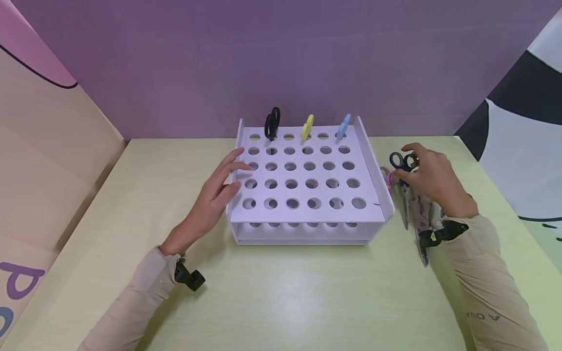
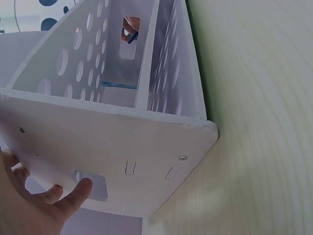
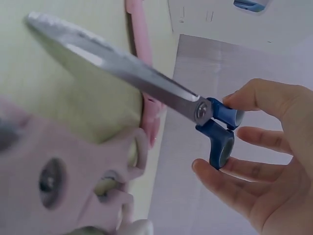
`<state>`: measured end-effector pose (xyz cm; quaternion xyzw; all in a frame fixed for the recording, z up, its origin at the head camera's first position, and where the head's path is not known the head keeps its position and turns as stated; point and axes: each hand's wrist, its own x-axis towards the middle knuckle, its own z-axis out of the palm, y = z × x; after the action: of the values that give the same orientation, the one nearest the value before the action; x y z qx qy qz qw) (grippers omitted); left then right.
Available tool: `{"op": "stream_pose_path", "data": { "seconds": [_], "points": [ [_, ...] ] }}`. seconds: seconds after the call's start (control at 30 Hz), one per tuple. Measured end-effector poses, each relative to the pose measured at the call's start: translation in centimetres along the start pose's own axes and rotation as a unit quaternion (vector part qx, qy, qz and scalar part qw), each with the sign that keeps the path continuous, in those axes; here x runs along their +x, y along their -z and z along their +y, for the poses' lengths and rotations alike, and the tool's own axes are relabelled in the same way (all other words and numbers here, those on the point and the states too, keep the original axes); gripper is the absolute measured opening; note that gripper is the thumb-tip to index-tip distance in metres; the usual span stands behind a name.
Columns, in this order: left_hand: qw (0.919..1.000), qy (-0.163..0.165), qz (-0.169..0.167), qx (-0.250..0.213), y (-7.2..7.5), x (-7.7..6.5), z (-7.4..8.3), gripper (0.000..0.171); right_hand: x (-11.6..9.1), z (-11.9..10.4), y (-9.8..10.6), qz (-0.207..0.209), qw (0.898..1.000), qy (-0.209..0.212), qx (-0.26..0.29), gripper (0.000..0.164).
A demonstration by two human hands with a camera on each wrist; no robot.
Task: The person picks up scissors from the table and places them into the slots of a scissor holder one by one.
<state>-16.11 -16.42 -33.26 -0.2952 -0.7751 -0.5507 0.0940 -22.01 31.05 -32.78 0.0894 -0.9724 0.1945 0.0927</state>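
My right hand (image 1: 432, 175) pinches a pair of scissors with dark blue handles (image 3: 203, 110) between thumb and fingers, right of the white rack. Their blades are closed and point down toward the table. Along the left wall of the white two-tier rack (image 1: 298, 214), full of round holes, lies my left hand (image 1: 210, 195). Its fingers are spread, with fingertips at the rack's top edge, and in the left wrist view the thumb is by a cutout in that wall. Black handles (image 1: 270, 127), a yellow handle (image 1: 307, 127) and a light blue handle (image 1: 344, 126) stick up from the back row.
Below my right hand, pale pink scissors (image 1: 422, 214) and other metal tools lie on the table (image 1: 285, 297). A pink handle (image 1: 386, 176) lies close to the rack's right wall. Behind the table rises a purple wall (image 1: 281, 63).
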Motion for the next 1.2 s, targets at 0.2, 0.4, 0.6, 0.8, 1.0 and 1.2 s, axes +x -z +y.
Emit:
{"op": "stream_pose_path", "data": {
  "seconds": [0.2, 0.4, 0.6, 0.8, 1.0, 1.2],
  "points": [
    [1.0000, 0.004, -0.001, -0.005, 0.0, -0.1, -0.1, 0.032, -0.3, -0.6, 0.5, 0.014, 1.000, 0.006, 0.004, 0.062],
    [1.0000, 0.005, -0.001, -0.007, -0.1, -0.2, 0.1, 0.033, -0.5, -1.1, 1.2, 0.021, 1.000, 0.007, 0.000, 0.061],
    [0.9998, 0.017, -0.003, -0.014, 0.1, -0.4, 2.2, 0.033, -0.4, -1.9, 1.7, 0.033, 0.999, 0.015, 0.002, 0.059],
    [0.9998, 0.017, -0.002, -0.006, 0.3, -0.4, 2.8, 0.032, -0.4, -2.8, 2.4, 0.052, 0.998, 0.019, 0.008, 0.053],
    [0.9997, 0.022, -0.006, -0.010, 0.2, -0.2, 3.9, 0.031, -1.0, -3.7, 3.3, 0.063, 0.998, 0.006, 0.031, 0.055],
    [0.9999, 0.012, -0.004, -0.008, 0.1, 0.0, 2.0, 0.032, -1.5, -4.6, 4.3, 0.093, 0.993, 0.004, 0.074, 0.063]
  ]
}}
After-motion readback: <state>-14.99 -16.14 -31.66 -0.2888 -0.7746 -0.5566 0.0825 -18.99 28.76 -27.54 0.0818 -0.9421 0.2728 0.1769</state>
